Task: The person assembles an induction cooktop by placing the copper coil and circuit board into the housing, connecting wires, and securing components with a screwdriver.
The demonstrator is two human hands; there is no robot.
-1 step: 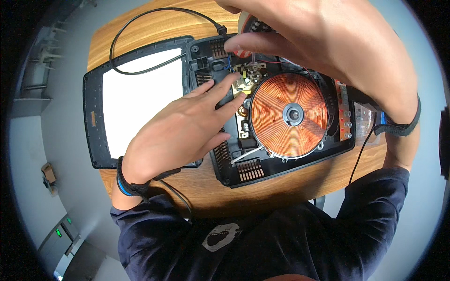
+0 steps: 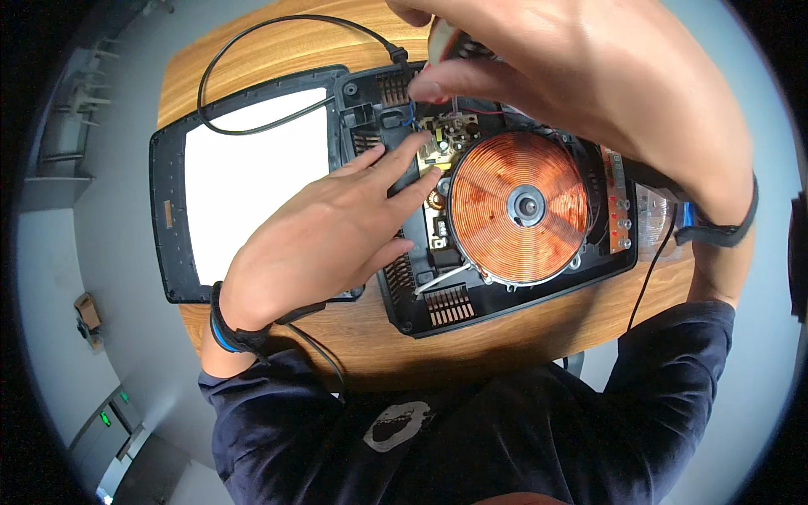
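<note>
The black base of an opened induction cooker (image 2: 396,313) lies on the table, with a round copper coil (image 2: 492,206) and a circuit board (image 2: 459,135) inside. My left hand (image 2: 316,223) is open, palm down over the base's left edge, fingers spread and two fingertips at the board. Above the far edge, my right hand (image 2: 539,55) is closed round a rounded object with red, white and black colouring (image 2: 443,42). Its thumb points left and most of the object is hidden by the hand, so its kind does not show.
The cooker's lid with a bright white panel (image 2: 257,181) lies at the left on the wooden table (image 2: 471,353). A black power cord (image 2: 202,80) loops over it. An indicator board (image 2: 621,206) sits in the base's right side. Clear plastic packaging (image 2: 655,220) lies beyond it.
My right hand has shifted slightly, its thumb a little to the right, and the object in it has tilted a little. My left hand stays in place.
</note>
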